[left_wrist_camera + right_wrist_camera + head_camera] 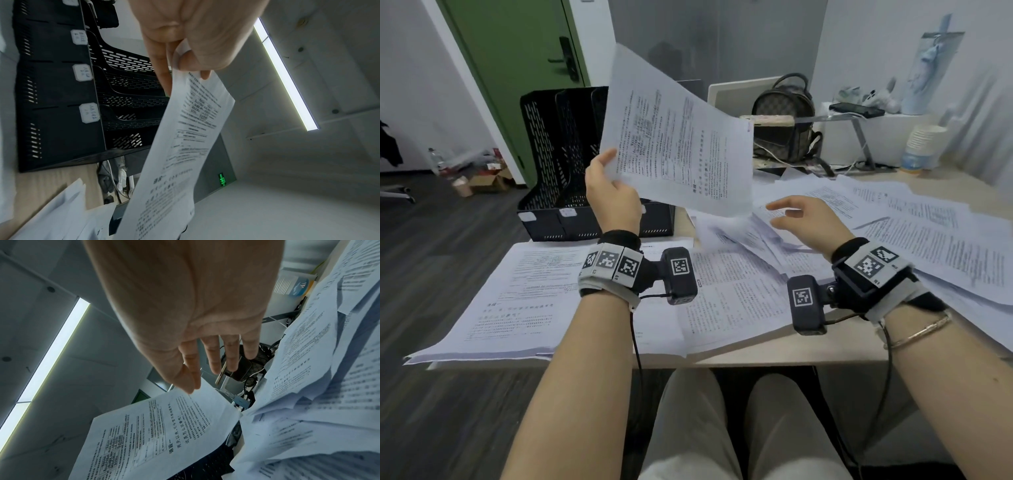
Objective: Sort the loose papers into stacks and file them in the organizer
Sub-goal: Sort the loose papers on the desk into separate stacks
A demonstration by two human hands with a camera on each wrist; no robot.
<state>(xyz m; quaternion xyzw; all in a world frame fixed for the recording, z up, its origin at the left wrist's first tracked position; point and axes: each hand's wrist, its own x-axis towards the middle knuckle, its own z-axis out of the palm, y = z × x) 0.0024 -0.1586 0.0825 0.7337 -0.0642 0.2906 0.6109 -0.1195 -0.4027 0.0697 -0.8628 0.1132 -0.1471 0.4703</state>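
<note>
My left hand (610, 192) pinches the lower left corner of a printed sheet (674, 133) and holds it up in the air in front of the black organizer (551, 164). In the left wrist view the thumb and fingers (185, 61) clamp the sheet (185, 146) beside the organizer's labelled slots (61, 97). My right hand (801, 219) hovers with fingers spread over the loose papers (893, 219) on the desk's right side, holding nothing. The right wrist view shows its straight fingers (213, 360) above the raised sheet (156, 431).
Two flatter stacks (517, 291) (729, 294) lie at the desk's near edge. A backpack (784, 116), a laptop stand (852, 123), paper cups (924, 140) and cables sit at the back. A green door (517, 51) stands behind the organizer.
</note>
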